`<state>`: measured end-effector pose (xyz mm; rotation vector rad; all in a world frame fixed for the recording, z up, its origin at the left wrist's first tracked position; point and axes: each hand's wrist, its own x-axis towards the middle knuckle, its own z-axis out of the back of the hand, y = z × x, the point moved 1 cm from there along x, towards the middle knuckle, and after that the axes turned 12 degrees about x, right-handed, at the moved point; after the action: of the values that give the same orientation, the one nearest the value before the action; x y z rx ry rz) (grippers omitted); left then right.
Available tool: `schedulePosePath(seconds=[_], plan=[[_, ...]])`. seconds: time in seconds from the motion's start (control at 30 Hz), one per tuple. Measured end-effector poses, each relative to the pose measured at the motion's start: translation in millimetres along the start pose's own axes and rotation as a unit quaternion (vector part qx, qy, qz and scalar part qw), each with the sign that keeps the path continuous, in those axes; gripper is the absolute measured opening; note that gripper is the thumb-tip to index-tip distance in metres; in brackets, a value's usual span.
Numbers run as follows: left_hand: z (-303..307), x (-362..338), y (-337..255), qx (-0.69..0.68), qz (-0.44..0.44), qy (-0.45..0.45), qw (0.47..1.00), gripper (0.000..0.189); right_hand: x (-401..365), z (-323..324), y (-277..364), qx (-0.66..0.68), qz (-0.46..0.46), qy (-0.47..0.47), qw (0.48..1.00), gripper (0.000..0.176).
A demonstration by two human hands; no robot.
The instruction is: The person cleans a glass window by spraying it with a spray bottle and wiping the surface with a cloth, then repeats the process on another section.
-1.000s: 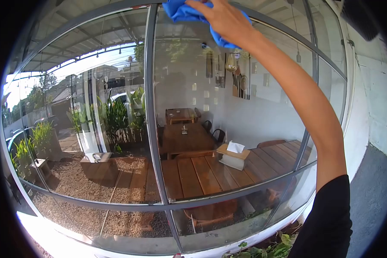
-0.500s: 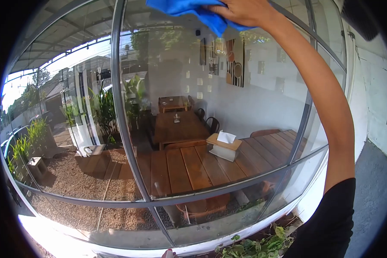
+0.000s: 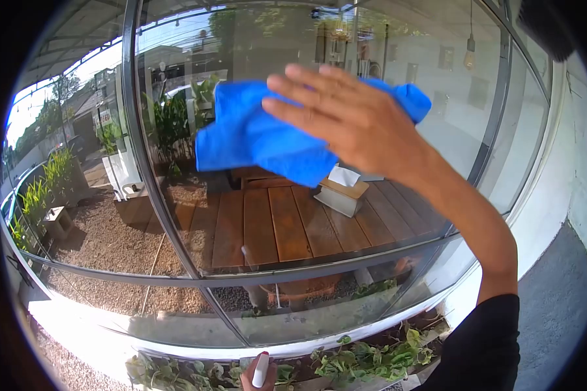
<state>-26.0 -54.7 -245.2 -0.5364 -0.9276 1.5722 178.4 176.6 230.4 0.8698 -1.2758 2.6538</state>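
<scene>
My right hand lies with fingers extended over a bright blue cloth, holding it at the large window pane. The cloth spreads out to the left of the fingers, and a bunched corner shows beyond the back of the hand. Low at the bottom edge, my left hand is partly in view, its fingers closed around a spray bottle with a white head and red tip. The bottle's body is out of the frame.
Dark metal frames divide the glass. Behind it stand a wooden table and a tissue box. Leafy plants grow along the white ledge below. A white wall rises at the right.
My right hand and the cloth have come down from the top of the pane to its middle. The view has tilted, and my left hand with the spray bottle shows more at the bottom.
</scene>
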Motion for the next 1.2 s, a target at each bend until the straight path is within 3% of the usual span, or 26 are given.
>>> schedulePosePath(seconds=[0.07,0.23,0.27,0.37,0.43,0.5,0.57,0.63,0.73,0.87,0.93,0.97,1.03,1.17,1.2], plan=[[-4.7,-0.1,-8.3,0.005,-0.1,-0.063,0.993,0.037,-34.9,-17.2,41.6,0.095,-0.022,0.057,0.994,0.049],[-26.9,-5.6,15.2,0.013,-0.099,-0.064,0.993,0.039,-140.9,-95.0,161.1,0.214,-0.035,0.159,0.963,0.055],[-25.1,-5.6,10.1,-0.013,-0.093,-0.063,0.994,0.039,-144.8,-95.2,174.0,0.152,-0.033,0.119,0.981,0.056],[-14.3,-8.9,-12.6,-0.055,-0.091,-0.068,0.992,0.038,-149.8,-94.8,167.5,0.13,-0.032,0.124,0.983,0.056],[-13.1,-10.0,-10.6,-0.005,-0.101,-0.071,0.992,0.038,-147.8,-93.7,157.1,0.106,-0.007,0.114,0.988,0.054],[-12.9,-11.3,-10.1,0.028,-0.119,-0.084,0.989,0.038,-138.5,-83.3,147.9,0.044,0.006,0.048,0.998,0.051],[-11.4,-16.2,-13.9,0.028,-0.113,-0.088,0.989,0.039,-127.3,-72.4,125.1,-0.024,0.028,0.034,0.999,0.045],[-11.2,-17.7,-15.2,0.027,-0.099,-0.09,0.991,0.039,-119.0,-66.6,105.2,-0.093,0.034,-0.054,0.994,0.041],[-13.4,-18.0,-10.5,0.015,-0.101,-0.101,0.99,0.038,-82.9,-21.9,52.6,-0.051,0.0,-0.074,0.996,0.035],[-14.5,-18.1,-21.4,-0.013,-0.085,-0.097,0.992,0.037,-37.3,32.0,-54.2,-0.18,-0.025,-0.152,0.971,0.047],[-21.7,-20.1,-22.2,-0.196,0.0,-0.096,0.976,0.038,-11.1,74.2,-91.5,-0.285,-0.041,-0.159,0.944,0.043],[-21.6,-19.0,-20.9,-0.194,0.0,-0.095,0.976,0.038,0.1,92.1,-116.9,-0.281,-0.062,-0.168,0.943,0.043],[-20.3,-15.2,-19.1,-0.066,-0.037,-0.076,0.994,0.04,16.0,120.7,-156.2,-0.203,-0.118,-0.181,0.955,0.042],[-22.5,-11.4,-22.9,-0.123,-0.043,-0.083,0.988,0.04,21.6,139.1,-198.4,-0.089,-0.168,-0.201,0.961,0.042],[-25.9,-9.3,-20.0,-0.051,-0.065,-0.088,0.993,0.04,20.8,138.4,-201.8,-0.073,-0.166,-0.202,0.962,0.042]])
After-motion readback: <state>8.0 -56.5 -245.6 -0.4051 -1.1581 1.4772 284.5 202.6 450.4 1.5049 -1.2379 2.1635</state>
